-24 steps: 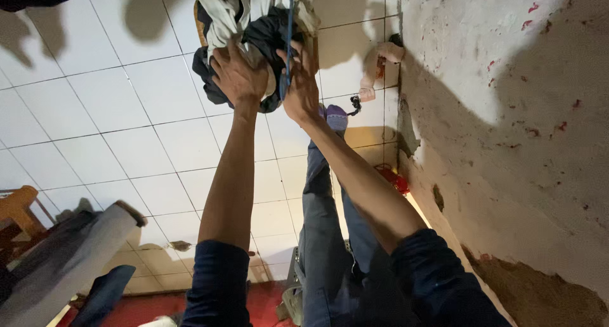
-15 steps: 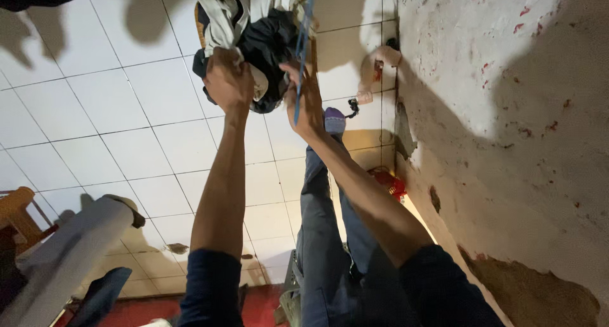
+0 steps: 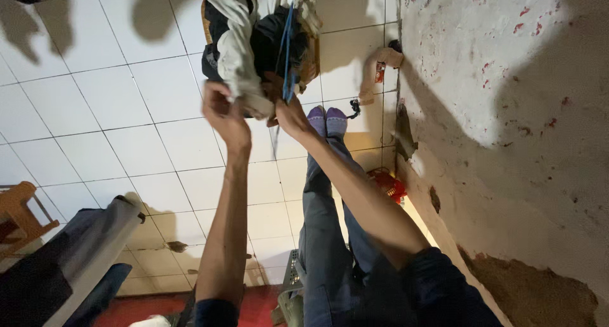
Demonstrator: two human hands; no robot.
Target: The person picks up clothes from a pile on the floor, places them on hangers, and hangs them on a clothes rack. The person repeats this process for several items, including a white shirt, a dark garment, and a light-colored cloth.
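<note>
Presently, item one: a pale garment (image 3: pixel 238 54), lying over a heap of clothes on the tiled floor (image 3: pixel 114 111) just beyond the person's purple socks (image 3: pixel 327 121). I logged the left hand (image 3: pixel 225 114) with its fingers (image 3: pixel 216 98) clenched on the garment's near end. Its long axis ran straight away from the person, roughly in line with the outstretched legs, the free end pointing back at them. Item two: a dark garment (image 3: pixel 269 41), bunched beside and partly under the pale one. Item three: a thin blue cord (image 3: pixel 288 48), running the same way over the dark cloth. The right hand (image 3: pixel 288 111) had its fingers closed about the cord's lower end, as far as I could tell. Item four: a brown basket (image 3: pixel 311 60), partly hidden behind the heap. I judged the step to be drawing the pale piece free of the bundle. A next move would call for a pull along that axis while the cord is kept out of the folds. Rough wall (image 3: pixel 507 111) at right.
</note>
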